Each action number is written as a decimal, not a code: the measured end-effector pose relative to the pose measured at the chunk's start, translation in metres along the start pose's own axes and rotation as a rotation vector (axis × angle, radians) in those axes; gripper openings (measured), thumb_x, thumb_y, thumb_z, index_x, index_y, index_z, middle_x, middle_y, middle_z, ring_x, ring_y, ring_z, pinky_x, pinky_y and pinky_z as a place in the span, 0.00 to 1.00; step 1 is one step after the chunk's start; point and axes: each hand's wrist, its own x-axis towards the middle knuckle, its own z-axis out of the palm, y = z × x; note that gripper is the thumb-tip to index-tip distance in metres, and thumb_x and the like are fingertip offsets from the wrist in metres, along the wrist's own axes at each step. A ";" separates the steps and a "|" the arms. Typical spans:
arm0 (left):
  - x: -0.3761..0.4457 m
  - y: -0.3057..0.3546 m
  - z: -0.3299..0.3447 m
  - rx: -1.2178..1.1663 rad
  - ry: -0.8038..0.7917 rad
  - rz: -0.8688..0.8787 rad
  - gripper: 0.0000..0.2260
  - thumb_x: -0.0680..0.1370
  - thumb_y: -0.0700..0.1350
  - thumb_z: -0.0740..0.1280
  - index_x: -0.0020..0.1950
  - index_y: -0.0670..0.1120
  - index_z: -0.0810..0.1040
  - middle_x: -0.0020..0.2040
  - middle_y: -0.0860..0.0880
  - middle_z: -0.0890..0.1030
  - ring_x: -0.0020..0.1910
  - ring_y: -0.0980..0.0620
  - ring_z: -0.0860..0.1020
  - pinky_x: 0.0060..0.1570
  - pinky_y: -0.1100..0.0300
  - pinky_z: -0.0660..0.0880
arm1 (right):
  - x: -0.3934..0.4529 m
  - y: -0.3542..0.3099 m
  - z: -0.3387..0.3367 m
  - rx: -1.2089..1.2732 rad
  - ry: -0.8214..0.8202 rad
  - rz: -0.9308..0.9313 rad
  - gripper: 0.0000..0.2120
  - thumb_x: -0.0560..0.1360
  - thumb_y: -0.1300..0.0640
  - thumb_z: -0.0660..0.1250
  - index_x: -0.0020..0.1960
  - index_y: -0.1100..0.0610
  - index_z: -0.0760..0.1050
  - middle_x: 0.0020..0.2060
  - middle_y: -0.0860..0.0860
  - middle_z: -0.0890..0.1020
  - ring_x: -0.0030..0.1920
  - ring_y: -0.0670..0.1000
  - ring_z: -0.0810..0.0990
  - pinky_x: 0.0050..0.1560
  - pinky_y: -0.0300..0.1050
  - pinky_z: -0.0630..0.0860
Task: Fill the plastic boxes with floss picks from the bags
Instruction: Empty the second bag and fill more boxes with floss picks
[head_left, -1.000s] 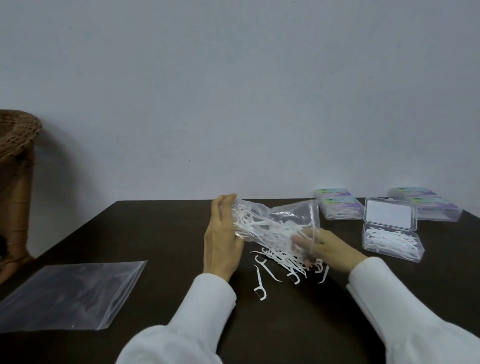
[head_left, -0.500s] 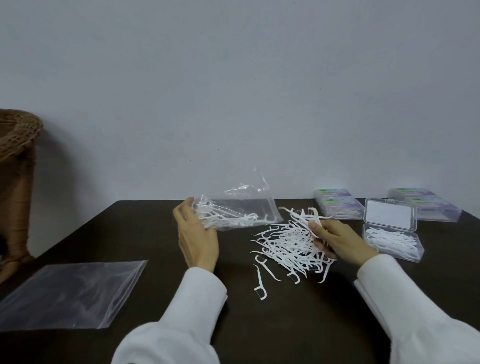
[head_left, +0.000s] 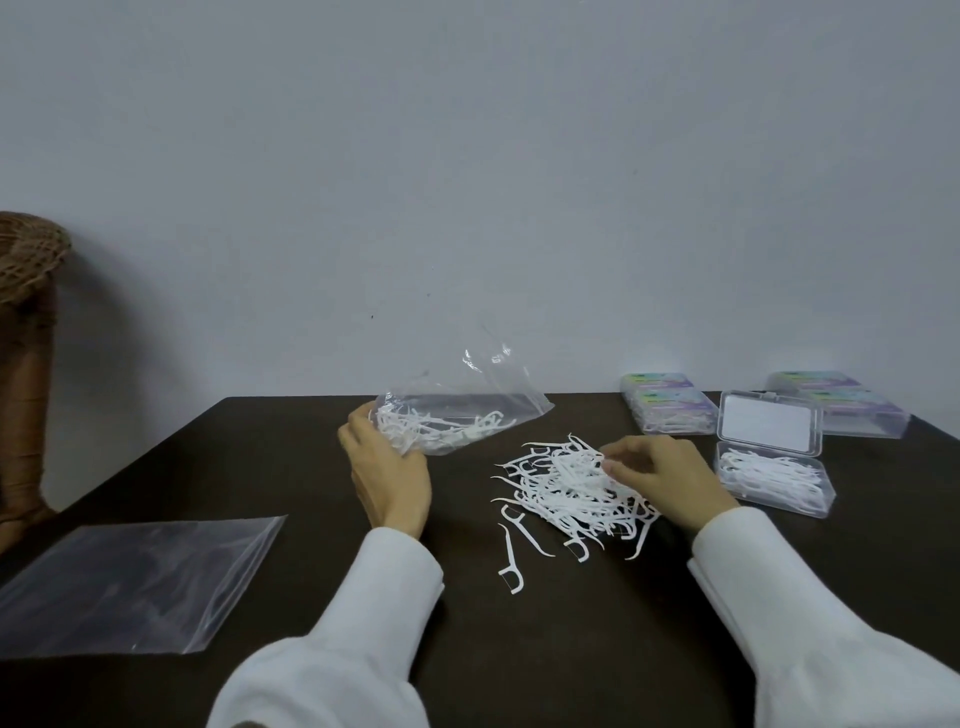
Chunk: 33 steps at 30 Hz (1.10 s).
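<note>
Your left hand (head_left: 387, 470) has swung the bag (head_left: 457, 415) aside, gripping its still half-full end, and your right hand (head_left: 657, 470) now pinches into the spilled floss picks (head_left: 566, 486). You're mid-transfer; next, gather a bunch and carry it right to the open box (head_left: 774, 480).

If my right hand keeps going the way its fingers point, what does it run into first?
The right hand points left, fingertips already at the loose pile of floss picks, so it would push into that pile first. Beyond it lies the bag held by the left hand, though depth is hard to judge.
</note>
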 end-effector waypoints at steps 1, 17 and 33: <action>-0.002 0.001 0.001 0.003 -0.010 0.010 0.24 0.72 0.29 0.65 0.66 0.43 0.67 0.63 0.43 0.68 0.57 0.41 0.74 0.50 0.59 0.69 | 0.000 0.000 0.000 -0.011 0.048 -0.024 0.11 0.75 0.50 0.66 0.56 0.49 0.79 0.51 0.47 0.82 0.52 0.47 0.79 0.60 0.46 0.72; -0.022 0.018 0.004 -0.049 -0.105 0.326 0.36 0.72 0.29 0.68 0.73 0.50 0.58 0.73 0.51 0.54 0.63 0.47 0.73 0.59 0.63 0.67 | -0.007 -0.026 -0.001 1.025 -0.047 0.017 0.10 0.74 0.49 0.60 0.52 0.53 0.65 0.47 0.55 0.84 0.34 0.55 0.83 0.39 0.49 0.79; -0.022 0.020 -0.001 0.012 -0.149 0.186 0.23 0.69 0.37 0.70 0.62 0.43 0.68 0.59 0.47 0.67 0.48 0.49 0.71 0.47 0.64 0.63 | -0.010 -0.029 0.010 0.775 -0.180 -0.162 0.10 0.74 0.56 0.65 0.56 0.50 0.75 0.59 0.50 0.77 0.51 0.51 0.83 0.48 0.58 0.81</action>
